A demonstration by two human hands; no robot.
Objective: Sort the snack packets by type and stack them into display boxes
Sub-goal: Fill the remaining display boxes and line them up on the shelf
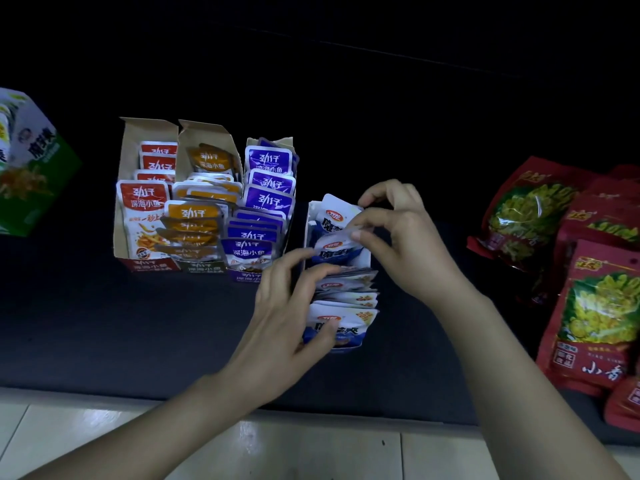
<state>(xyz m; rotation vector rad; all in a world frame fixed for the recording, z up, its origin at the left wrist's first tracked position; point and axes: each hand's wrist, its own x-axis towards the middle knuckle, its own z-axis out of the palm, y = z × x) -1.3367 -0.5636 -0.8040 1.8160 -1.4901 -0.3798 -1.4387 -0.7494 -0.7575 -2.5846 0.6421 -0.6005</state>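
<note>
left hand (291, 306) grasping front stack (346, 327), likely to hold gap | right hand (398, 230) pinching white-blue packet (332, 252) over display box (306, 223)

Red packets (143, 202), orange packets (194, 214), purple packets (268, 159) upright in adjoining boxes (130, 150), white-blue packets (341, 327) filling separate box (306, 220)

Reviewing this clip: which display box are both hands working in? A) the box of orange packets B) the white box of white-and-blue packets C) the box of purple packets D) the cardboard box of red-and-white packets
B: the right hand pinches a white-and-blue foil snack packet in the white cardboard display box, while the left hand grips the row of white-and-blue packets nearer the front.
</note>
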